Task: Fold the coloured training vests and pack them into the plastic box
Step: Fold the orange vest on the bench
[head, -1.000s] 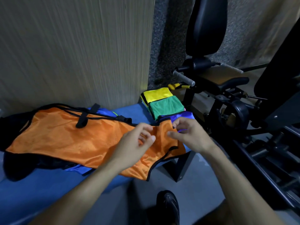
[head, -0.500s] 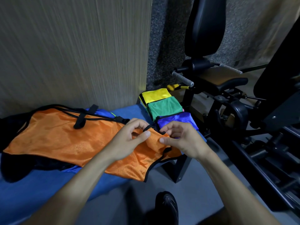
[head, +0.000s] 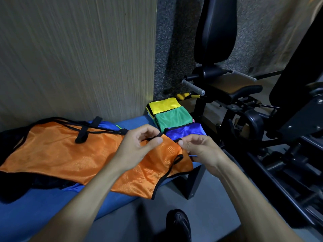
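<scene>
1. A big orange vest lies spread out flat on a blue padded bench. The vest is made of shiny mesh cloth with tiny holes, and it has a thin black edge all the way round.
2. The left hand is pinching the black edge at the vest's right end between thumb and first finger. The other fingers are curled in.
3. The right hand is pinching the same black edge just beside the left hand. Its fingers are curled round the cloth too.
4. The bit of vest between the two hands is lifted a little off the bench and looks wrinkly.
5. A black strap lies across the top of the orange vest, near the wall.
6. Under the orange vest some blue cloth and some dark cloth poke out.
7. Just past the hands, at the far end of the bench, sit three folded vests in a row. The yellow vest is farthest, the green vest is in the middle, and the shiny purple-blue vest is nearest. Each one is a neat, flat square shape.
8. The wall behind the bench is pale wood with thin lines running up and down.
9. A black gym machine with a tall padded back stands to the right.
10. A black shoe shows on the grey floor below.
</scene>
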Action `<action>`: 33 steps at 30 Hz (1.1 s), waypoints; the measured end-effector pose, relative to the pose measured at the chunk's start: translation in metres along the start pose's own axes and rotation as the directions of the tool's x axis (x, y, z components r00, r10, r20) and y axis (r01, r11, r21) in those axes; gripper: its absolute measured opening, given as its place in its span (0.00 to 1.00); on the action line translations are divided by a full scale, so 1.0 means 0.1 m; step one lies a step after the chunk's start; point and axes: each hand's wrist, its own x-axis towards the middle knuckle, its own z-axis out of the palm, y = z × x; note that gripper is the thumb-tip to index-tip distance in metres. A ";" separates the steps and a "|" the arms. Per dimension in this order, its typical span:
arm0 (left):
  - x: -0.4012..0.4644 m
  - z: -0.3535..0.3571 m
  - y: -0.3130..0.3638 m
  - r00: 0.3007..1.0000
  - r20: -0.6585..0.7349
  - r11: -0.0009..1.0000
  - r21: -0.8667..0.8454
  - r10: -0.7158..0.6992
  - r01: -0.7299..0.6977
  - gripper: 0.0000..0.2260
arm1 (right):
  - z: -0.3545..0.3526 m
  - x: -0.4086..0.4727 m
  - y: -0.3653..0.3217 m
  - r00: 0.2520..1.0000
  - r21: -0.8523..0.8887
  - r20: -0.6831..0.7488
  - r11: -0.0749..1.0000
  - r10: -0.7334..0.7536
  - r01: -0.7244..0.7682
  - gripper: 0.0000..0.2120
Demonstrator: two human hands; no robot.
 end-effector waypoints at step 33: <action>0.36 0.00 -0.18 0.984 0.177 0.807 0.577 0.028 -0.127 0.08 | 0.02 0.16 -0.12 0.941 -0.139 -0.335 0.990 -0.042 -0.005 0.05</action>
